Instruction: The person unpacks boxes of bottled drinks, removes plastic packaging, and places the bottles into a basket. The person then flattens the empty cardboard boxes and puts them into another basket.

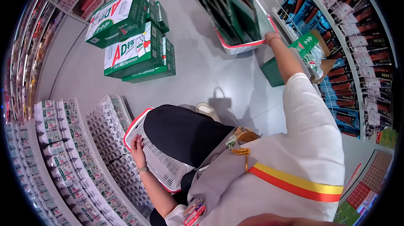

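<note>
My right hand [272,37] is closed on the red-rimmed edge of a white shopping basket [243,49]. Flattened green cardboard boxes [235,13] stand upright inside that basket. At the left, my left hand [137,145] rests its outstretched fingers against a second white basket [165,163] with a red rim, beside my dark-clothed leg. Close to my right forearm is an opened green carton [275,71] with plastic-wrapped packs [313,58] showing in its top.
Stacked green-and-white drink cartons [134,51] stand on the grey tiled floor [202,74]. Shelves of white multipacks of small bottles [63,150] line the left side. A rack of packaged snacks [341,74] runs along the right.
</note>
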The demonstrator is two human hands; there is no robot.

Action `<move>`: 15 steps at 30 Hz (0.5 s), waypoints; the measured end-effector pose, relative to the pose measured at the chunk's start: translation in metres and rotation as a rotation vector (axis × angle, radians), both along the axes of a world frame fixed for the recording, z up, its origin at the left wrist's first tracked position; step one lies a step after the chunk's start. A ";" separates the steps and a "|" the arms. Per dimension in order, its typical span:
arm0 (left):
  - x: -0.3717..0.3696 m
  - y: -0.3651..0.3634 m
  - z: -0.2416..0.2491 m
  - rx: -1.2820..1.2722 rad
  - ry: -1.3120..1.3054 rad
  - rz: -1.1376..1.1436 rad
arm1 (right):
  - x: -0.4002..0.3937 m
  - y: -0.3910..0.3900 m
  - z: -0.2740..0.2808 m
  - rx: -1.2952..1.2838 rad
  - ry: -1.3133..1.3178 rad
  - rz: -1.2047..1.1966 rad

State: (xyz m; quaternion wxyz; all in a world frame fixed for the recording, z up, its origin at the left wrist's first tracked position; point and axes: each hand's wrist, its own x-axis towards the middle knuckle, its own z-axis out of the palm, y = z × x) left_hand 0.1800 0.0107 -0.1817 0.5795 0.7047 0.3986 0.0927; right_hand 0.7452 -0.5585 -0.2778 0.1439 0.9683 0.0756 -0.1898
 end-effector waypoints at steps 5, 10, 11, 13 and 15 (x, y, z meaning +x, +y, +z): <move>-0.058 0.013 -0.038 0.048 0.209 0.051 | 0.023 -0.052 0.036 -0.445 -0.021 -0.375; -0.082 -0.063 -0.093 0.174 0.362 -0.246 | 0.037 -0.104 0.035 -0.626 0.341 -0.210; -0.068 -0.094 -0.074 0.043 0.261 -0.303 | 0.024 -0.107 0.040 -0.464 0.329 0.074; -0.082 -0.136 -0.117 0.081 0.247 -0.511 | 0.010 -0.090 0.019 -0.306 0.302 0.245; -0.062 -0.168 -0.098 -0.146 0.211 -0.529 | -0.076 0.014 0.091 -0.056 0.251 0.284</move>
